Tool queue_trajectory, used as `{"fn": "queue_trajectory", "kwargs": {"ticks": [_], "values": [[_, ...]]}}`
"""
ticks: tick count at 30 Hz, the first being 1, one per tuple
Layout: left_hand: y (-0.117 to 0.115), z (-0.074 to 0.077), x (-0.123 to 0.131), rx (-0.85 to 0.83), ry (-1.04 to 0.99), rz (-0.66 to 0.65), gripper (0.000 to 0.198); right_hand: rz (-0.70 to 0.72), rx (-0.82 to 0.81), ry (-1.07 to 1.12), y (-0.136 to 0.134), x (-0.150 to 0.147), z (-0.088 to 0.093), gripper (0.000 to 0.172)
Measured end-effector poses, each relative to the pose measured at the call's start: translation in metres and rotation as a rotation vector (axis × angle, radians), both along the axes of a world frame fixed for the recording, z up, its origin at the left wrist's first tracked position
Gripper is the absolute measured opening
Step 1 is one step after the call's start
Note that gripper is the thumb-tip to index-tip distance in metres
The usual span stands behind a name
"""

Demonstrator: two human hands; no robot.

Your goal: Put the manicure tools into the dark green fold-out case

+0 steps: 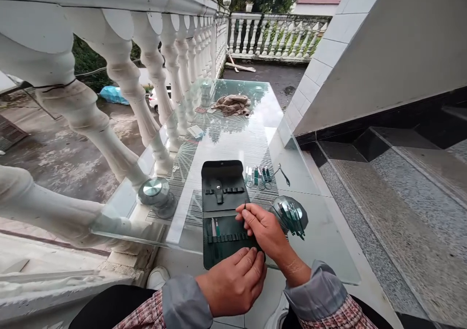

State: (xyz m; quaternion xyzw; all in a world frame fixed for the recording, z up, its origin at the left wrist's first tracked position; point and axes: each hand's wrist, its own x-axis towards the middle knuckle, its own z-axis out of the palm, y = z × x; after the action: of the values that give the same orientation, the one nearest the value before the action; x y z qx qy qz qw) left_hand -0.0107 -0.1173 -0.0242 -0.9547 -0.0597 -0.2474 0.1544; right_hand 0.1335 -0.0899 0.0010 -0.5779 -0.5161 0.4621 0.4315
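A dark green manicure case lies unfolded on the glass table, with elastic loops across both halves. Two slim tools are tucked in the lower half's left side. My left hand grips the case's lower right edge, fingers close together. Above the lower half's right side, my right hand pinches a thin dark tool; most of it is hidden by the fingers. Several nail clippers and small scissors lie right of the upper half, beside metal nippers. Several slender green-handled tools lie in a bunch right of my right hand.
The glass table bears a crumpled brown cloth at its far end and a small white-blue packet at left. A white balustrade runs along the left. Stone steps rise on the right.
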Motion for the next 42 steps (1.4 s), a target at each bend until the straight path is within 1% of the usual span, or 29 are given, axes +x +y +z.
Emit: {"fn": "queue_trajectory", "kwargs": {"ticks": [3, 5, 8, 12, 14, 17, 25, 27, 31, 33, 36, 42], "values": [[-0.001, 0.000, -0.001, -0.009, 0.017, -0.007, 0.031, -0.047, 0.033, -0.014, 0.002, -0.003, 0.001, 0.028], [-0.001, 0.001, -0.002, -0.023, 0.035, -0.008, 0.031, -0.046, -0.016, 0.022, 0.003, -0.007, 0.002, 0.029], [0.000, 0.001, -0.002, -0.044, 0.057, -0.020, 0.030, -0.026, -0.076, 0.080, 0.005, -0.016, 0.003, 0.037], [0.000, 0.000, -0.002, -0.082, 0.056, -0.034, 0.030, -0.025, -0.063, 0.103, 0.009, -0.026, 0.001, 0.046], [-0.001, -0.001, -0.002, -0.101, 0.056, -0.040, 0.030, -0.025, -0.059, 0.094, 0.011, -0.029, -0.001, 0.047], [0.000, -0.001, -0.002, -0.123, 0.057, -0.052, 0.028, 0.010, -0.058, 0.053, 0.014, -0.034, -0.004, 0.043], [0.000, 0.002, -0.002, -0.150, 0.070, -0.060, 0.025, 0.083, -0.038, -0.132, 0.018, -0.036, -0.007, 0.038], [-0.001, 0.003, -0.002, -0.152, 0.067, -0.058, 0.024, 0.073, 0.047, -0.257, 0.019, -0.034, -0.008, 0.034], [-0.001, 0.002, -0.002, -0.150, 0.019, -0.067, 0.024, 0.072, 0.288, -0.546, 0.021, -0.032, -0.011, 0.029], [0.000, 0.002, -0.002, -0.157, -0.014, -0.072, 0.024, 0.115, 0.333, -0.650, 0.022, -0.032, -0.013, 0.031], [0.000, 0.000, -0.001, -0.175, -0.028, -0.075, 0.023, 0.196, 0.346, -0.762, 0.021, -0.033, -0.013, 0.032], [-0.001, -0.005, -0.002, -0.191, 0.028, -0.060, 0.023, 0.311, 0.379, -0.816, 0.017, -0.030, -0.011, 0.026]]}}
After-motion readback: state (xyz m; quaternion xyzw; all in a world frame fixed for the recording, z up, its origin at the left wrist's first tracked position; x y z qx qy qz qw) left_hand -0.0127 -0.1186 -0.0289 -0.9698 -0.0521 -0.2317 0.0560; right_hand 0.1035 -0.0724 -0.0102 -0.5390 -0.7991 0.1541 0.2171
